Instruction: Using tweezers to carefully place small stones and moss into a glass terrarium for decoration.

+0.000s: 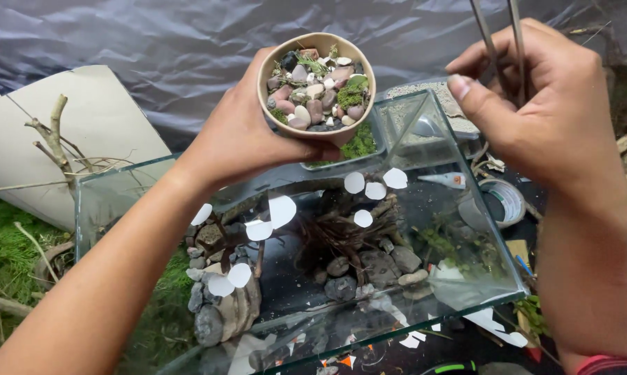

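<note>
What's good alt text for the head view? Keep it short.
A person's left hand holds a paper cup of pebbles and moss above a glass tank set with rocks and driftwood, while the right hand grips long metal tweezers. Moss and a bare branch lie to the left.

A glass tank (466,278) holds grey stones (341,286) and dark driftwood (334,232). A bare branch (53,135) leans on a pale board (98,132) to the left, above green moss (8,243). A tape roll (502,201) lies right of the tank.

Left hand (240,139) around a tan paper cup of pebbles and moss (317,82), right hand (542,104) pinching long metal tweezers (497,42), above a clear glass tank (459,278).
</note>
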